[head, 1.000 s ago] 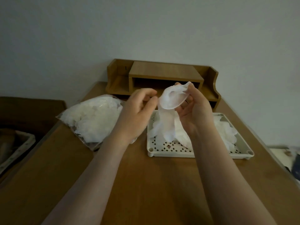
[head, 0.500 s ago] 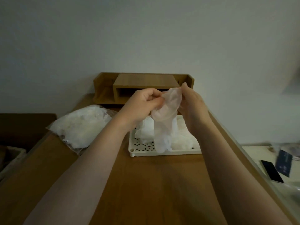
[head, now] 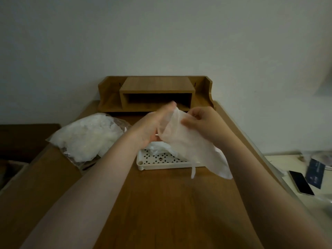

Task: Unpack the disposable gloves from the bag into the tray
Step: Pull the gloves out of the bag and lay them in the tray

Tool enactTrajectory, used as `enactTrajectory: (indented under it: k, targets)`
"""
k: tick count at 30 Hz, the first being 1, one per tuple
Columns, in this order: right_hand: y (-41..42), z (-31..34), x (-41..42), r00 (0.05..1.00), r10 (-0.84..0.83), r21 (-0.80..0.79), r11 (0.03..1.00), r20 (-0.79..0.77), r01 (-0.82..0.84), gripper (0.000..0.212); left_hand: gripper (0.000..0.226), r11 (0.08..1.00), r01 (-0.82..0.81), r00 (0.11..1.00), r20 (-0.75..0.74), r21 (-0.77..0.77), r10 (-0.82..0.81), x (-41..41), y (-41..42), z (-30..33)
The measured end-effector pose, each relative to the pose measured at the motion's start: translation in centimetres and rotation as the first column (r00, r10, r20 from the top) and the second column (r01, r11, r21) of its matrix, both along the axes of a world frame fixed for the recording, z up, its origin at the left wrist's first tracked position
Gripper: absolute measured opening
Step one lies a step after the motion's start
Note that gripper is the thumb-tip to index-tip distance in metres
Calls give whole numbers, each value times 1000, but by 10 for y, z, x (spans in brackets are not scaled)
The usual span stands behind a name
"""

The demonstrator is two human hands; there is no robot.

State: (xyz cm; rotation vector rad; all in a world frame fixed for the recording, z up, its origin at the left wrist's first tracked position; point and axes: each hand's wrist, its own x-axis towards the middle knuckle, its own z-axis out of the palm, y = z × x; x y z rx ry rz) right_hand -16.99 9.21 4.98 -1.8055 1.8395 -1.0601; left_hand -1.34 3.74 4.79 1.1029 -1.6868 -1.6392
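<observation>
Both hands, left hand (head: 152,126) and right hand (head: 203,123), hold glove (head: 190,146) above tray (head: 161,165).

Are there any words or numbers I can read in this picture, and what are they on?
None can be read.
The dark blue packet at the far right has pale marks, too blurred to read.
The phone beside it has a dark, blank screen.
The bag, tray and glove show no writing.

Thin translucent plastic glove (head: 190,146) is crinkling above matt wooden tabletop (head: 172,203); perforated plastic tray (head: 161,165) is showing smooth.
</observation>
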Motion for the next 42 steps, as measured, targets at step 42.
enactTrajectory:
  k: [42]
  targets:
    - [-58,-46,-135,854,40,635,651,518,-416,64,63,910,116,893,443,-399,80,-22,-29,-52]
